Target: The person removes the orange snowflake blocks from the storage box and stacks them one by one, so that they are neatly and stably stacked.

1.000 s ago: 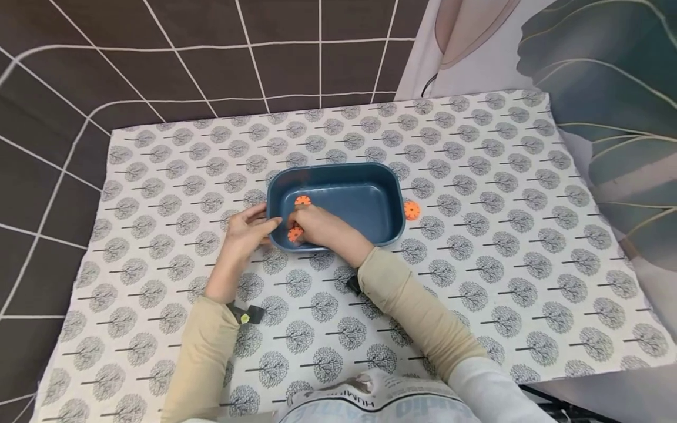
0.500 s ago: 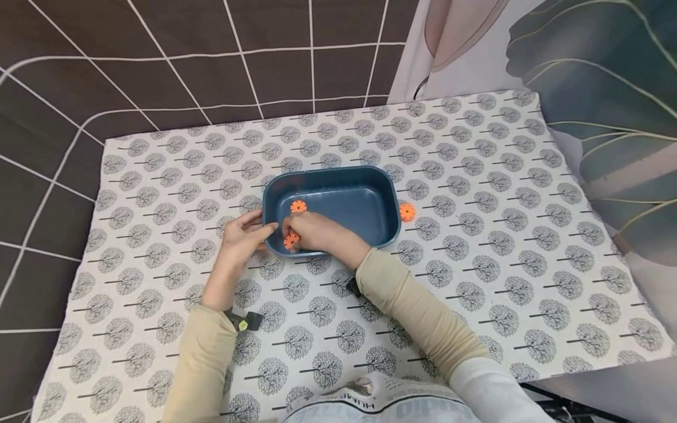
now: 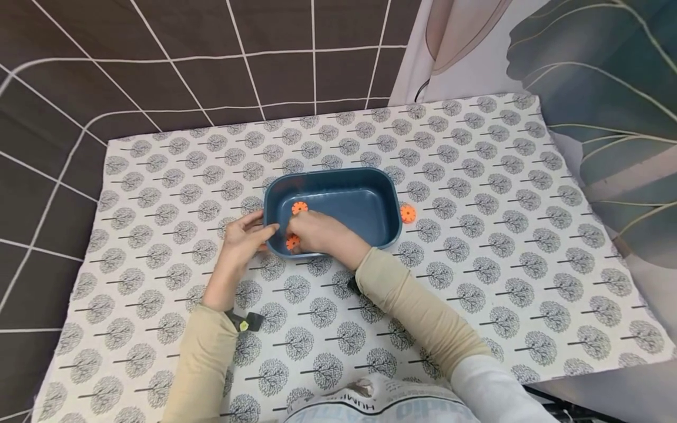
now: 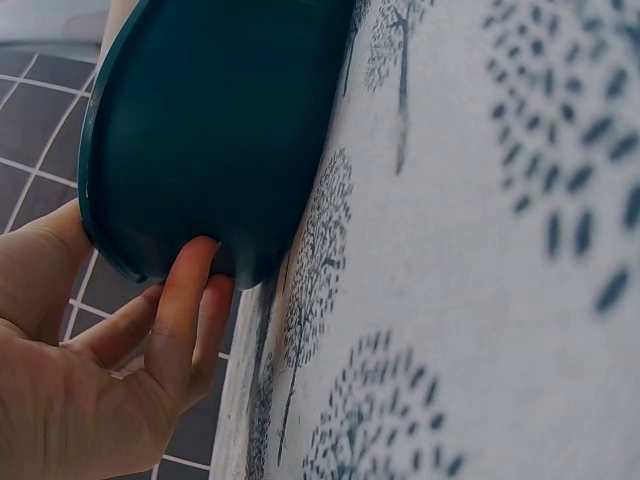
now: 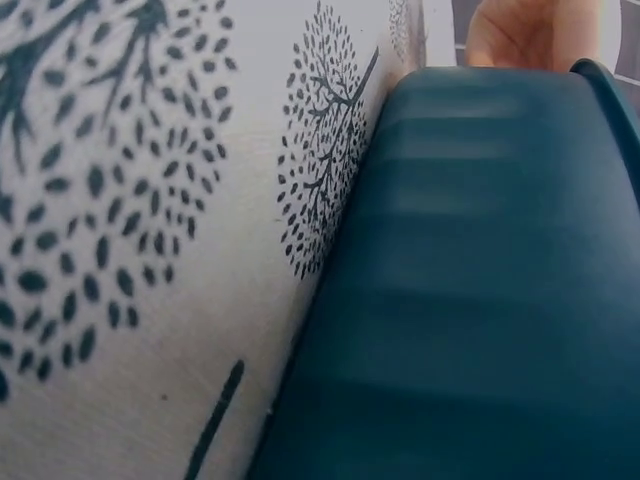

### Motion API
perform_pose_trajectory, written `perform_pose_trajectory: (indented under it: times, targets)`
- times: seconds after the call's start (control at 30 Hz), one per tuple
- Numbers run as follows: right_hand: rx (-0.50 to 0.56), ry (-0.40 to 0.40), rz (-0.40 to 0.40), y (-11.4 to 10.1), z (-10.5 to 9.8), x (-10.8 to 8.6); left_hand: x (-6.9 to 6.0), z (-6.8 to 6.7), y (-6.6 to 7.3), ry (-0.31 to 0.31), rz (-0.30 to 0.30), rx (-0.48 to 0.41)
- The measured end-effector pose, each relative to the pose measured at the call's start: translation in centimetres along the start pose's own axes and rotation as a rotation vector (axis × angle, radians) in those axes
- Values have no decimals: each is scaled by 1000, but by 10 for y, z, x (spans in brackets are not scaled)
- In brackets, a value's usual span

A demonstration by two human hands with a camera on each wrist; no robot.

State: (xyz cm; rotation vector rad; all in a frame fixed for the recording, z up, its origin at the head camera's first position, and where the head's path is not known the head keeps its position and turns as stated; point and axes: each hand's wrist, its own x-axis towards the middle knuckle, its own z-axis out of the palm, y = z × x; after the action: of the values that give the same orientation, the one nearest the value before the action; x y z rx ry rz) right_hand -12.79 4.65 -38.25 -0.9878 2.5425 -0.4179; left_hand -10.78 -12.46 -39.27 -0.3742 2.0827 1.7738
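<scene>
Barely anything had moved in the last half second; the right hand [image 3: 317,232] had drifted slightly rightward inside the box [image 3: 359,205]. At left, a dark strap [image 3: 243,321] showed at the wrist of the left hand [image 3: 240,241], its thumb over the rim and its other fingers outside, pinching the box's left end. Toward that end, within, lay the near disc [image 3: 292,242], partly blocked by the right hand's curled fingers; whether they pinched it could not be told. The far disc [image 3: 300,207] lay just beyond, largely uncovered. Past the right end, the outer disc [image 3: 408,213] lay on the desk's tree-print cloth [image 3: 476,252]. All three discs were bright orange with darker notches; the box was deep blue, round-cornered.
</scene>
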Motion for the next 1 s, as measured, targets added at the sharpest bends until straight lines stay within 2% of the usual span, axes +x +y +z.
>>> perform_pose_trajectory:
  times: [0.3,0.53,0.83,1.0]
  targets:
    - [-70,-4,-64,0,-2,-1,-2,0,1,0,-3,5]
    - [-59,10,-70,6,-6,-5,-2,0,2,-4,-6,16]
    - [4,167,-117,23,-14,-26,0,1,2,-1,-15,15]
    - [63,332,-150,37,-23,-48,0,0,2,5,-17,30]
